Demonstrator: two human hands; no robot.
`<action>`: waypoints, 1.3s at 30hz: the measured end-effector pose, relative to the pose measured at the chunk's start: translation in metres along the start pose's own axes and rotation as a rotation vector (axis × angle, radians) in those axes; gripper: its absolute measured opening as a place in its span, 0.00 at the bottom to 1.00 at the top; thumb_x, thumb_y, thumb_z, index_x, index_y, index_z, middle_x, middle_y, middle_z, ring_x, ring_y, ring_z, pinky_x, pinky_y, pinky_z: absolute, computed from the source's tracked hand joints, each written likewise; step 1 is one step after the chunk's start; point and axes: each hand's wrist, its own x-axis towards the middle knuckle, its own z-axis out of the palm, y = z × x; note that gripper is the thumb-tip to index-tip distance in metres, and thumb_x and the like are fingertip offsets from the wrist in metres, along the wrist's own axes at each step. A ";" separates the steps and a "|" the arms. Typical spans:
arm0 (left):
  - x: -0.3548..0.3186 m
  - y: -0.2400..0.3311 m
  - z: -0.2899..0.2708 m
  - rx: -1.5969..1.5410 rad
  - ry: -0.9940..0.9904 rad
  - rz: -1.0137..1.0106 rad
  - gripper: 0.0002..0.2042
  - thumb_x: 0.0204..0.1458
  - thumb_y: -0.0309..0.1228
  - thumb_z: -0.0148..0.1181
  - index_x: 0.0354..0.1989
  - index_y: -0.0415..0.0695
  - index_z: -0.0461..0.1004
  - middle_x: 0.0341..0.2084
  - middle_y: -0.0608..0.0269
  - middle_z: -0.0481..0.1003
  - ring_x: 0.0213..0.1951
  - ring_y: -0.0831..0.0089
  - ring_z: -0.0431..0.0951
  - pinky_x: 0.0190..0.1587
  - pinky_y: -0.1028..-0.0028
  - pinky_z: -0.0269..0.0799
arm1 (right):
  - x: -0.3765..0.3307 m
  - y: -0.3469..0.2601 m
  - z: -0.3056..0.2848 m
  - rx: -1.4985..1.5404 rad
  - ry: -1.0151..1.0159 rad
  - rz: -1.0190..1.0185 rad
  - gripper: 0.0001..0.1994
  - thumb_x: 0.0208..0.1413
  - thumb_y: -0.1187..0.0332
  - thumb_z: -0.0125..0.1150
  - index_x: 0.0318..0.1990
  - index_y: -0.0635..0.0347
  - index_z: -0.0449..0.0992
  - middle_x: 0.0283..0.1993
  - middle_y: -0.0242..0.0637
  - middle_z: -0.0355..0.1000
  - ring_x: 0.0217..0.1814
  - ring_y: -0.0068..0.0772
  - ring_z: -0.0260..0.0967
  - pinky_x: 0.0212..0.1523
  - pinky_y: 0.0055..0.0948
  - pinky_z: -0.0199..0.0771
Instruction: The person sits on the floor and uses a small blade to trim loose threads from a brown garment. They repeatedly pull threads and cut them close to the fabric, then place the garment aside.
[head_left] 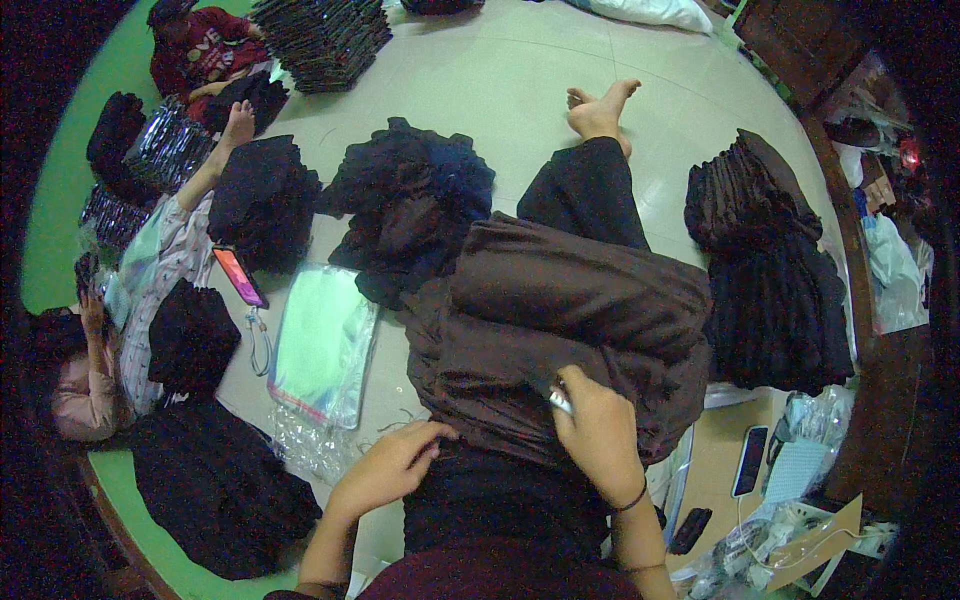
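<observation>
Across my lap lies dark brown folded cloth [560,290], in thick layers. My left hand [390,468] is at its near left edge, the fingertips pinched together against the dark fabric; whatever they grip is too small to make out. Over the near part of the cloth, my right hand [600,430] is closed around a small pale, shiny tool [561,400], mostly covered by the fingers. Left of the cloth, a clear plastic packet [325,345] with pale green contents rests on the floor. A loose heap of dark garments [410,200] adjoins the cloth's far left side.
Stacks of dark folded garments stand at the right [770,300] and left [265,205]. A phone [238,275] lies by the packet; another phone [750,460] is at lower right with plastic bags. Two people sit at the left, near a tall dark stack [325,40].
</observation>
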 end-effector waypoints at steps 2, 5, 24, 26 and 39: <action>-0.001 -0.004 -0.004 0.036 -0.050 0.017 0.08 0.45 0.21 0.47 0.33 0.40 0.70 0.28 0.54 0.70 0.33 0.58 0.70 0.39 0.68 0.65 | 0.006 0.001 0.000 0.006 0.076 0.052 0.08 0.44 0.72 0.53 0.34 0.60 0.67 0.26 0.49 0.69 0.29 0.52 0.67 0.27 0.43 0.65; -0.003 -0.008 -0.011 0.070 -0.145 0.016 0.08 0.42 0.20 0.47 0.29 0.41 0.71 0.28 0.55 0.69 0.34 0.58 0.70 0.39 0.68 0.65 | 0.015 0.003 0.000 0.001 0.132 0.124 0.09 0.44 0.71 0.54 0.34 0.61 0.67 0.27 0.50 0.69 0.31 0.53 0.67 0.29 0.43 0.65; -0.028 -0.060 -0.010 0.718 -0.392 -0.496 0.07 0.38 0.25 0.55 0.28 0.42 0.75 0.26 0.50 0.74 0.30 0.54 0.74 0.34 0.62 0.69 | 0.024 0.014 -0.002 -0.066 0.143 0.231 0.09 0.43 0.69 0.54 0.34 0.61 0.68 0.27 0.50 0.69 0.32 0.53 0.68 0.30 0.43 0.66; -0.024 -0.055 -0.012 0.622 -0.246 -0.425 0.07 0.39 0.26 0.56 0.29 0.41 0.74 0.27 0.50 0.74 0.31 0.54 0.74 0.34 0.62 0.69 | 0.024 0.014 -0.001 -0.062 0.140 0.239 0.10 0.43 0.69 0.54 0.35 0.60 0.68 0.27 0.50 0.69 0.32 0.52 0.68 0.30 0.43 0.66; 0.099 0.029 0.016 0.292 0.708 0.238 0.10 0.42 0.27 0.58 0.34 0.40 0.71 0.29 0.55 0.72 0.33 0.60 0.71 0.36 0.67 0.66 | 0.019 0.009 -0.004 -0.029 0.274 0.133 0.10 0.49 0.67 0.52 0.37 0.60 0.68 0.26 0.46 0.71 0.29 0.48 0.70 0.28 0.41 0.68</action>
